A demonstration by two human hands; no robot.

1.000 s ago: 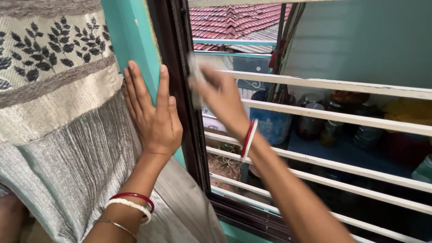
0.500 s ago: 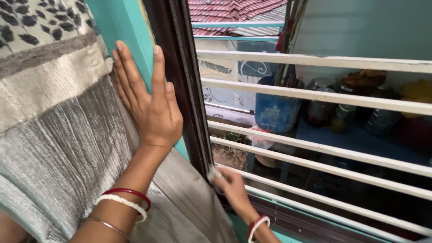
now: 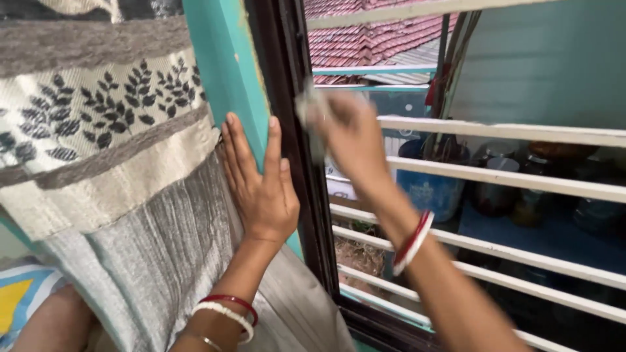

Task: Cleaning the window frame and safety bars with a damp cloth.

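Against the dark window frame (image 3: pixel 290 130), the right hand (image 3: pixel 349 133), closed on a small pale cloth (image 3: pixel 312 107) (blurred), has risen from the frame's foot to its upper stretch, so wiping continues, while the open left hand (image 3: pixel 261 189) stays flat holding back the curtain (image 3: pixel 104 169).

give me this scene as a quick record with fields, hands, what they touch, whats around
left hand: left hand flat, fingers spread, pressed on the teal wall beside the curtain
right hand: right hand blurred, closed around a small pale cloth against the dark window frame
wrists: red and white bangles on both
window: white horizontal bars
outside: blue bucket, jars, red tiled roof
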